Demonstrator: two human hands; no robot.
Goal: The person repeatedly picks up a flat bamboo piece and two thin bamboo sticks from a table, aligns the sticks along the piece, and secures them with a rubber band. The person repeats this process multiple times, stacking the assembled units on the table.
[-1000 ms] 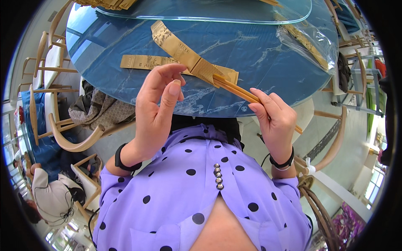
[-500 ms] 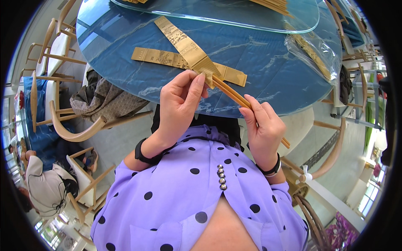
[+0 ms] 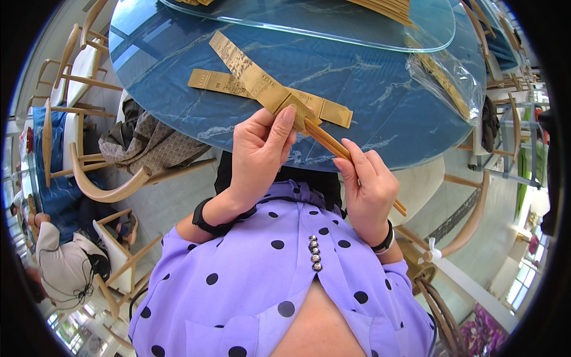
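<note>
My left hand (image 3: pixel 263 146) pinches a gold paper chopstick sleeve (image 3: pixel 250 77) near its mouth, thumb on top. The sleeve slants up and left over the table. A pair of light-brown chopsticks (image 3: pixel 327 141) runs from the sleeve's mouth down to the right. My right hand (image 3: pixel 370 187) is closed round the chopsticks, and their free ends stick out below it. Beneath the held sleeve, another flat gold sleeve (image 3: pixel 335 112) lies crosswise on the blue table. Part of it is covered by the held one.
The blue marble-patterned round table (image 3: pixel 196 116) carries a raised glass turntable (image 3: pixel 297 21). On its far right edge lies a bundle of chopsticks (image 3: pixel 386 8). A clear plastic bag (image 3: pixel 443 89) with gold sleeves is at the right. Wooden chairs (image 3: pixel 89 190) flank me; a person (image 3: pixel 68 262) sits lower left.
The held sleeve has shifted slightly left and down. My right hand has moved a little left, and slightly less of the chopsticks shows outside the sleeve.
</note>
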